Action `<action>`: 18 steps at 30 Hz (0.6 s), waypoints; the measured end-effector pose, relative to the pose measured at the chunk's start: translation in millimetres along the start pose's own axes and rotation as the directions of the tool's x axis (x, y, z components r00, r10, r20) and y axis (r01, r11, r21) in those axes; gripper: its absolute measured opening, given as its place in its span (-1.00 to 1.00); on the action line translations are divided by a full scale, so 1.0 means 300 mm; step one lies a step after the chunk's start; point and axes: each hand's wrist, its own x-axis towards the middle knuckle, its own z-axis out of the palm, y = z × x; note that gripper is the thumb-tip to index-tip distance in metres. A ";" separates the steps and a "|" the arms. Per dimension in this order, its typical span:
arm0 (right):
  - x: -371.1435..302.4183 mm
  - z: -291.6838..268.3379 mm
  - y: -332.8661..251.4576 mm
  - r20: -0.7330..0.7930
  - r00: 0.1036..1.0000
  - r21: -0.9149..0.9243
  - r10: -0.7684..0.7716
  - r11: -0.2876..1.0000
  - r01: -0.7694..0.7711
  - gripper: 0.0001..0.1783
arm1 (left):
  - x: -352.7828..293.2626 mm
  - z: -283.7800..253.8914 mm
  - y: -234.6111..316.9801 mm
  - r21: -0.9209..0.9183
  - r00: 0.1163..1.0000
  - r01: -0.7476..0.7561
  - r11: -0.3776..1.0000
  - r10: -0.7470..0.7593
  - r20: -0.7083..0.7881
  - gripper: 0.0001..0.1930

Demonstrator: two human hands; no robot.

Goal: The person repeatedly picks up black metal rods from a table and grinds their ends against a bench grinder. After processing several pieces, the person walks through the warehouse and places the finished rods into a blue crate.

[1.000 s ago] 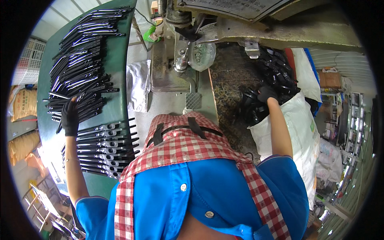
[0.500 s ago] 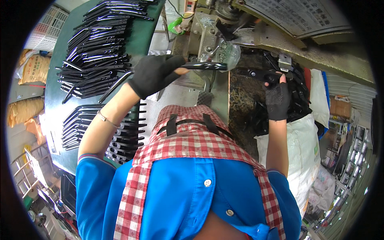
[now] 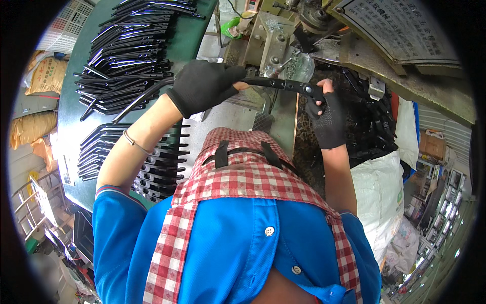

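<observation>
My left hand (image 3: 205,87), in a black fingerless glove, is closed round a bent black metal tube (image 3: 267,81). The tube's bent end runs out behind the hand to the lower left; its straight end, with holes, points right. In the matching glove, my right hand (image 3: 328,120) grips a black fitting (image 3: 307,90) with a shiny round rivet or pin. Tube end and fitting meet in front of the machine; whether one sits inside the other, I cannot tell. My fingers hide part of the fitting.
Many black tubes (image 3: 129,48) lie piled on the green table (image 3: 76,114) at left, with a neat row (image 3: 98,152) nearer me. The metal machine (image 3: 273,38) stands ahead, a clear bag of small parts (image 3: 301,66) beside it. Black fittings (image 3: 372,111) heap at right, by a white sack (image 3: 377,197).
My right hand has moved left, bringing the fitting up against the tube's end; a gap lay between them before. My left hand keeps hold of the tube. The view has shifted slightly.
</observation>
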 end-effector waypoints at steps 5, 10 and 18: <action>0.021 0.046 0.034 -0.075 0.997 0.059 0.009 0.998 -0.004 -0.75 | 0.013 -0.012 -0.029 0.041 0.997 0.056 0.998 -0.058 0.055 -0.74; 0.055 0.034 0.022 -0.002 0.989 -0.122 -0.149 0.981 0.148 -0.79 | 0.039 -0.022 -0.050 -0.131 0.995 0.038 0.991 -0.024 0.100 -0.75; 0.137 -0.016 -0.020 0.129 0.975 -0.129 -0.181 0.972 0.197 -0.82 | 0.108 0.001 -0.082 -0.282 0.993 0.049 0.958 -0.016 0.121 -0.70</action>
